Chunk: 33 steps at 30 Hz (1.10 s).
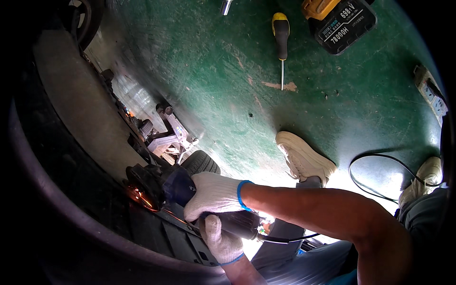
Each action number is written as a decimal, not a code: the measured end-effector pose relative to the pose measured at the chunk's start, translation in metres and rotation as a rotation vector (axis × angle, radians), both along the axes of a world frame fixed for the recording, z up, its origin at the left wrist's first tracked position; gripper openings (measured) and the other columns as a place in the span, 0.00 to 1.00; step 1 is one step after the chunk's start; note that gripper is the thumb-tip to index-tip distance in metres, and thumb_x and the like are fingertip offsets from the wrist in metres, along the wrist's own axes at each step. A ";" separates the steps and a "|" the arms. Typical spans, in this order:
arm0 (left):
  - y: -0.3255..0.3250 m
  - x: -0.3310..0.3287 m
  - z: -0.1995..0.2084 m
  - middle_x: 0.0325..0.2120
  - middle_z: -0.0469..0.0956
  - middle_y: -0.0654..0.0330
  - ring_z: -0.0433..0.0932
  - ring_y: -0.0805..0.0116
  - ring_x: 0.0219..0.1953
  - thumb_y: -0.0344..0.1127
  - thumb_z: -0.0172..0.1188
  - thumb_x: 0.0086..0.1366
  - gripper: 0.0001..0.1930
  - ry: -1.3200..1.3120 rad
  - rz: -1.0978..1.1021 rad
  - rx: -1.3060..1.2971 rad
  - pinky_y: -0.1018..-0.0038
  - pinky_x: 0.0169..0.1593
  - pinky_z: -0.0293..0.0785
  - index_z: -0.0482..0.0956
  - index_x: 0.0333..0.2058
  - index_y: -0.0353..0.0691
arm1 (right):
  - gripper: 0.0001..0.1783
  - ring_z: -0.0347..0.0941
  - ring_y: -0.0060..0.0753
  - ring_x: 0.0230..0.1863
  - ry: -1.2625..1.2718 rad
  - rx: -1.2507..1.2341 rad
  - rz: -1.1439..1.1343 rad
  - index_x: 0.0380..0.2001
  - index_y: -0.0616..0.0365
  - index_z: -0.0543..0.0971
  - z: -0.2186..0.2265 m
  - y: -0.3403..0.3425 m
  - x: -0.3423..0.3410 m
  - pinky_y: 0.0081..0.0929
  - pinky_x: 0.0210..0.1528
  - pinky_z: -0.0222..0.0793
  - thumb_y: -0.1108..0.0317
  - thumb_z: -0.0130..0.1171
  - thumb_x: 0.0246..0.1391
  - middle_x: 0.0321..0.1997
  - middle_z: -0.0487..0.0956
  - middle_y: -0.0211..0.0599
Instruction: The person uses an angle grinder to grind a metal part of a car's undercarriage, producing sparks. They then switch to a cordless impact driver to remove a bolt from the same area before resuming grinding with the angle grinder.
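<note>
Both my hands wear white knit gloves with blue cuffs. My right hand is closed over the dark blue front part of a corded angle grinder. My left hand grips the grinder's black rear body from below, its thumb up along the side. The grinder's disc end is against the dark underside of a car at the left. Orange sparks fly where they meet, and a streak of them runs down toward my left hand. The guard and shadow mostly hide the disc.
A floor jack and a tyre are beyond the grinder. On the green floor lie a yellow-black screwdriver, a battery-powered tool and a power strip. A black cable loops near my shoes.
</note>
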<state>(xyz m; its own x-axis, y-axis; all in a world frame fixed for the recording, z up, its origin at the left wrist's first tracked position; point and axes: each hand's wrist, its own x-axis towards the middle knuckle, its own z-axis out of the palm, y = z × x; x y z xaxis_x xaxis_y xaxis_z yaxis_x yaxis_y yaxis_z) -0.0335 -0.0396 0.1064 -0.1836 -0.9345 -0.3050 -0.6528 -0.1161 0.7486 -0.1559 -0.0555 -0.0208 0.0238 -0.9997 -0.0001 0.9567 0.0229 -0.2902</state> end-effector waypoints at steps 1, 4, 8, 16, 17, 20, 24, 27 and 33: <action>0.000 0.000 0.000 0.56 0.76 0.46 0.78 0.53 0.58 0.49 0.71 0.66 0.37 0.004 0.001 0.001 0.54 0.64 0.74 0.68 0.63 0.28 | 0.22 0.76 0.38 0.27 -0.003 0.006 -0.005 0.26 0.71 0.81 0.001 0.000 0.001 0.37 0.36 0.73 0.60 0.72 0.35 0.23 0.79 0.45; 0.001 -0.001 -0.001 0.56 0.76 0.46 0.78 0.53 0.57 0.48 0.71 0.67 0.37 -0.002 -0.008 -0.002 0.54 0.64 0.75 0.68 0.63 0.28 | 0.22 0.76 0.38 0.27 -0.010 0.000 0.003 0.26 0.72 0.81 0.000 0.001 -0.001 0.37 0.35 0.73 0.60 0.73 0.35 0.23 0.79 0.45; -0.003 0.009 0.002 0.56 0.76 0.46 0.79 0.53 0.57 0.48 0.71 0.67 0.37 0.017 0.026 0.006 0.55 0.63 0.75 0.67 0.64 0.29 | 0.23 0.76 0.39 0.28 -0.003 -0.013 0.016 0.27 0.73 0.82 0.000 -0.003 0.003 0.37 0.35 0.73 0.60 0.73 0.35 0.24 0.80 0.46; -0.008 0.016 0.007 0.59 0.75 0.46 0.78 0.51 0.59 0.53 0.68 0.69 0.39 -0.034 -0.002 0.019 0.51 0.63 0.76 0.65 0.67 0.31 | 0.24 0.76 0.36 0.28 -0.001 -0.012 0.020 0.28 0.73 0.83 -0.001 -0.001 0.000 0.36 0.35 0.73 0.59 0.74 0.37 0.24 0.80 0.46; -0.009 0.017 0.007 0.61 0.75 0.45 0.77 0.49 0.61 0.55 0.66 0.70 0.40 -0.040 -0.013 0.029 0.50 0.64 0.76 0.64 0.68 0.31 | 0.24 0.76 0.35 0.28 0.000 -0.018 0.026 0.28 0.74 0.83 -0.001 -0.002 0.000 0.36 0.35 0.73 0.59 0.74 0.37 0.24 0.80 0.45; -0.003 0.010 0.005 0.60 0.75 0.46 0.77 0.51 0.60 0.56 0.66 0.69 0.41 -0.063 -0.048 0.028 0.50 0.64 0.76 0.64 0.68 0.31 | 0.27 0.78 0.43 0.26 -0.064 0.010 -0.020 0.26 0.76 0.83 0.002 -0.005 0.007 0.39 0.32 0.73 0.56 0.73 0.32 0.22 0.80 0.51; -0.009 0.021 0.011 0.58 0.75 0.48 0.77 0.53 0.59 0.55 0.69 0.67 0.41 -0.057 -0.007 0.053 0.53 0.63 0.76 0.65 0.67 0.30 | 0.26 0.78 0.40 0.27 -0.068 -0.004 -0.004 0.27 0.75 0.83 0.003 -0.004 0.006 0.39 0.34 0.73 0.57 0.73 0.34 0.23 0.80 0.49; 0.001 -0.002 -0.001 0.54 0.76 0.48 0.78 0.55 0.56 0.51 0.74 0.63 0.41 -0.008 0.001 0.021 0.57 0.61 0.76 0.67 0.64 0.29 | 0.24 0.78 0.36 0.29 -0.045 -0.032 0.029 0.31 0.73 0.84 0.000 -0.001 0.002 0.36 0.37 0.74 0.59 0.74 0.38 0.26 0.82 0.44; 0.002 0.000 -0.002 0.57 0.74 0.49 0.77 0.55 0.59 0.51 0.72 0.65 0.41 -0.005 0.014 0.007 0.56 0.64 0.74 0.65 0.66 0.31 | 0.23 0.77 0.35 0.29 -0.021 -0.081 0.057 0.30 0.72 0.84 -0.002 -0.006 0.000 0.36 0.36 0.73 0.59 0.74 0.39 0.26 0.82 0.43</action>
